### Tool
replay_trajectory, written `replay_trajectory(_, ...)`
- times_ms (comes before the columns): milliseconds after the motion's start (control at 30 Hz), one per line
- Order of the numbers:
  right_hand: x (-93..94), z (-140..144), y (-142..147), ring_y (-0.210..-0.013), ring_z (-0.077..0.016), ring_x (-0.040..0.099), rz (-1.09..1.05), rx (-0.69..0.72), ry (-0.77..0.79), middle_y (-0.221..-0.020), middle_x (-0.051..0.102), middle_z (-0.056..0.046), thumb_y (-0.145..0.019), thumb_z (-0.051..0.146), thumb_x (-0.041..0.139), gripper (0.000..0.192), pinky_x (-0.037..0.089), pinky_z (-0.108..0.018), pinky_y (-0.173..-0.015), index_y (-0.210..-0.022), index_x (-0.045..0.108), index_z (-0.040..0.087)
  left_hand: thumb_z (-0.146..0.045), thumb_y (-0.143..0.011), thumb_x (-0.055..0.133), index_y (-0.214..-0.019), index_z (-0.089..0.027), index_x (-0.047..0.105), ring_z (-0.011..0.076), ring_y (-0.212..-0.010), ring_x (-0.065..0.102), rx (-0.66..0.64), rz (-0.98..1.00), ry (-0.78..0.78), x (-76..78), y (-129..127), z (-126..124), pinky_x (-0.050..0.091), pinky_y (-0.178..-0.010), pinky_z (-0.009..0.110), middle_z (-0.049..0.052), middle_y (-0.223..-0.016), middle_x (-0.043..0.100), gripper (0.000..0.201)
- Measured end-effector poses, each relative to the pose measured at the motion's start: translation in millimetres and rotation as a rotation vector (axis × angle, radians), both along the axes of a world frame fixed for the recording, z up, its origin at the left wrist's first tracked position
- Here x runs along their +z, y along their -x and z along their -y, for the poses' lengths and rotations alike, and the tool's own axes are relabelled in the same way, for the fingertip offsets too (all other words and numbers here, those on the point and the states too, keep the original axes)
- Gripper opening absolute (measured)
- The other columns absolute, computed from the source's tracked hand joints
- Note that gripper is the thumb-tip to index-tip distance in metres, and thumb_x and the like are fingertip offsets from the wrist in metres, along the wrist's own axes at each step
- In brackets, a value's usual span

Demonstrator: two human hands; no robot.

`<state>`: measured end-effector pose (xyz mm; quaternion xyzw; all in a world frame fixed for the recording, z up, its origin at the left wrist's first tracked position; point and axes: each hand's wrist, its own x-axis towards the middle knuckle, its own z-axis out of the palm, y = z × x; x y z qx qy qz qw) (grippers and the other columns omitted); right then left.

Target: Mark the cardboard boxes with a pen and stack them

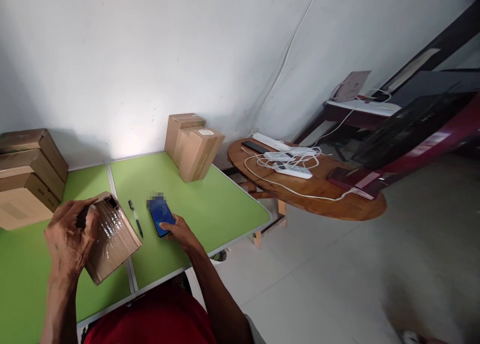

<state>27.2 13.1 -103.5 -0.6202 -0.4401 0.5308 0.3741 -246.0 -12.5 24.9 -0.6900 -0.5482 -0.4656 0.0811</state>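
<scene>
One taped cardboard box [112,239] stands tilted at the near left of the green table [210,209], the left hand [69,236] closed over its upper end. Just right of it lie a pen [135,217] and a phone [161,216], the right hand [179,231] resting on the phone's near edge, fingers loosely curled. With only one hand steadying it, the tilted box might slip and knock the pen. More boxes [193,146] stand at the far edge.

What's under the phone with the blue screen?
The phone lies flat on the green table, with the right hand touching its near end. Whether anything thin lies beneath it is hidden.
</scene>
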Motion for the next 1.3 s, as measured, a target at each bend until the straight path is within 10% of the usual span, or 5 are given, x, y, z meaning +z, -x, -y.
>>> replay_trajectory(267,37.1,34.0,-11.9,-0.103,-0.0331,0.088,-0.815,0.112,-0.209,-0.121,0.087,-0.013,-0.08,0.059,0.103,0.07,0.074,-0.055,-0.093,-0.128,0.069,0.023,-0.048,-0.108,0.059,-0.109,-0.028,0.089,0.0275,-0.093,0.079,-0.002,0.007,0.039,5.6,-0.1,-0.4,0.059,-0.074,0.042,0.004,-0.1,0.084,0.036)
replay_trajectory(600,102.4,69.1,49.6,-0.099,-0.0327,0.089,-0.959,0.372,-0.252,-0.106,0.086,-0.005,-0.081,0.061,0.104,0.068,0.076,-0.048,-0.08,-0.13,0.07,0.028,-0.04,-0.106,0.06,-0.109,-0.023,0.088,0.0291,-0.096,0.08,0.007,-0.028,0.009,1.1,-1.2,0.7,0.058,-0.078,0.04,0.009,-0.103,0.085,0.033)
replay_trajectory(1000,77.3,69.9,36.7,-0.082,-0.031,0.088,-0.9,0.203,-0.228,-0.098,0.084,-0.005,-0.079,0.065,0.104,0.069,0.073,-0.043,-0.07,-0.125,0.073,0.026,-0.038,-0.108,0.059,-0.111,-0.021,0.089,0.0292,-0.095,0.078,-0.013,-0.012,-0.001,-2.1,-2.6,3.7,0.058,-0.081,0.041,0.009,-0.102,0.085,0.035)
replay_trajectory(1300,-7.1,30.9,1.3,-0.07,-0.0276,0.077,-0.37,-0.181,-0.249,-0.087,0.08,-0.006,-0.074,0.085,0.088,0.074,0.064,-0.04,-0.066,-0.106,0.074,0.019,-0.043,-0.108,0.056,-0.109,-0.02,0.09,0.0272,-0.092,0.077,0.006,-0.017,-0.026,-2.3,-2.8,2.6,0.057,-0.076,0.038,0.008,-0.098,0.084,0.041)
